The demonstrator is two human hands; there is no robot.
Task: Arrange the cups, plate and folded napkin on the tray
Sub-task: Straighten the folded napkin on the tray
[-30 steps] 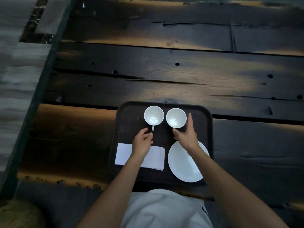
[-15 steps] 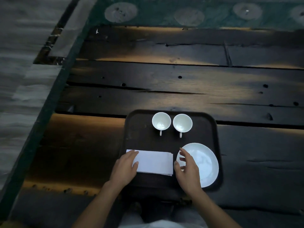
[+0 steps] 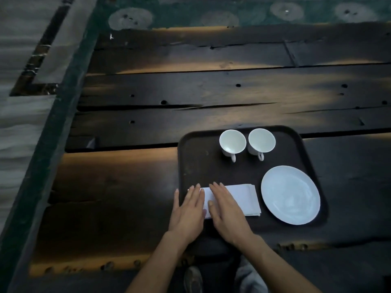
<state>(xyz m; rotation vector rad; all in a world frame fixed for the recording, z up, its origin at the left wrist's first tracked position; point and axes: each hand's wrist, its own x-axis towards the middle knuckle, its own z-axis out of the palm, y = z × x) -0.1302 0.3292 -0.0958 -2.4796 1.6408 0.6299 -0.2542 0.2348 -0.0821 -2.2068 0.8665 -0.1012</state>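
A dark rectangular tray (image 3: 196, 161) lies on the wooden table. Two white cups stand side by side at its far edge, the left cup (image 3: 232, 142) and the right cup (image 3: 261, 141), both with handles pointing toward me. A white plate (image 3: 290, 194) fills the tray's near right corner. The folded white napkin (image 3: 243, 197) lies at the near left of the tray. My left hand (image 3: 189, 208) rests flat on the napkin's left end and the tray rim. My right hand (image 3: 226, 205) lies flat on the napkin's middle, fingers spread.
The dark plank table (image 3: 190, 98) stretches far beyond the tray, with its left edge (image 3: 53, 127) running diagonally. A patterned green rug (image 3: 211, 13) shows past the far edge. My knees and a shoe (image 3: 192, 280) are below the near edge.
Both hands came back from the cups to the napkin. Since half a second ago my right hand moved left from the plate's edge onto the napkin, beside my left hand. The view shifted left.
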